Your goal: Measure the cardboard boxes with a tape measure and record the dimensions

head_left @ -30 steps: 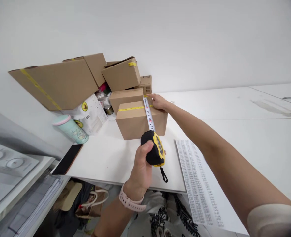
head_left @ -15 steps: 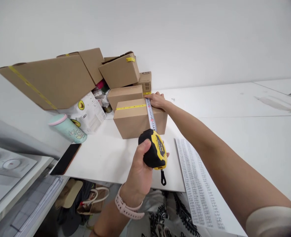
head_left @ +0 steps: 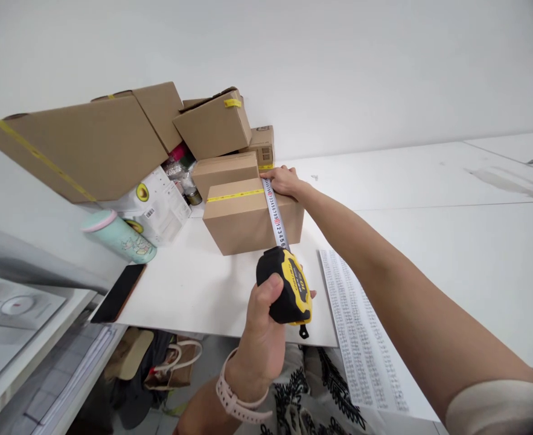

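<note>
My left hand point(head_left: 264, 320), with a pink watch strap on its wrist, grips a black and yellow tape measure point(head_left: 287, 284) in front of a cardboard box point(head_left: 239, 223). The white tape blade point(head_left: 274, 211) runs from the case across the box's top, beside a yellow tape strip. At the top's far edge, my right hand point(head_left: 284, 180) has its fingers curled, the index finger holding the blade's end down. The underside of that hand is hidden.
More cardboard boxes point(head_left: 80, 145) are stacked behind and to the left. A mint tumbler point(head_left: 119, 235) and a dark phone-like slab point(head_left: 120, 293) lie at the table's left. A printed sheet point(head_left: 361, 332) lies under my right forearm. A bag point(head_left: 175, 362) sits below the table edge.
My left hand has drawn the tape case slightly towards me and down, so more blade shows. My right hand stays at the box's far edge. The view has shifted a little.
</note>
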Action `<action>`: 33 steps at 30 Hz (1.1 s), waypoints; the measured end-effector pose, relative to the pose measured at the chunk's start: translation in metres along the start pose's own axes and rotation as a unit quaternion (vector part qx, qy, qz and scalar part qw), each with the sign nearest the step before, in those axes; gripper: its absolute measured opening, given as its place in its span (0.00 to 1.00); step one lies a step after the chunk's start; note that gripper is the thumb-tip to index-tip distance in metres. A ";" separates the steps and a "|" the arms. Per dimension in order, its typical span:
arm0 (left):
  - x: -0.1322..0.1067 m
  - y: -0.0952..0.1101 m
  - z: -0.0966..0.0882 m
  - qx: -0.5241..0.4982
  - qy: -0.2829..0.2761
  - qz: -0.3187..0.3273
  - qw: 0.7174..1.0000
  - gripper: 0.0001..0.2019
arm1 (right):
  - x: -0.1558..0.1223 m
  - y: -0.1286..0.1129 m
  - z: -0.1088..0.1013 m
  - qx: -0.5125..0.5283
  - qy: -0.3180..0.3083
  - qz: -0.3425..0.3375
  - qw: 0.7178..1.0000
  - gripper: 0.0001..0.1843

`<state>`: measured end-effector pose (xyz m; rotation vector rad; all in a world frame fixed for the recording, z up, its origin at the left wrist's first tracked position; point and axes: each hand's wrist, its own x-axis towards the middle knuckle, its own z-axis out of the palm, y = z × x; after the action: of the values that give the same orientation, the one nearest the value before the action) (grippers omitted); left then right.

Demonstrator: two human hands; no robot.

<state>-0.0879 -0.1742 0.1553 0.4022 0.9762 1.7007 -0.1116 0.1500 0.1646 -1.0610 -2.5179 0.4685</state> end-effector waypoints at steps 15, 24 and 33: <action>0.007 0.006 -0.036 0.141 -0.058 0.011 0.988 0.47 | -0.028 -0.007 -0.030 0.215 0.121 -0.049 0.968 0.24; 0.020 0.009 -0.056 0.355 -0.110 0.150 0.916 0.57 | -0.210 -0.019 -0.044 0.153 0.044 -0.017 0.987 0.24; 0.078 0.005 -0.063 0.806 -0.184 0.117 0.550 0.53 | -0.273 0.125 -0.002 -0.117 -0.009 0.310 0.943 0.22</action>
<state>-0.1628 -0.1291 0.1056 2.0312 1.9601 0.2714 0.1429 0.0326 0.0566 -1.9610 -2.2471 0.3374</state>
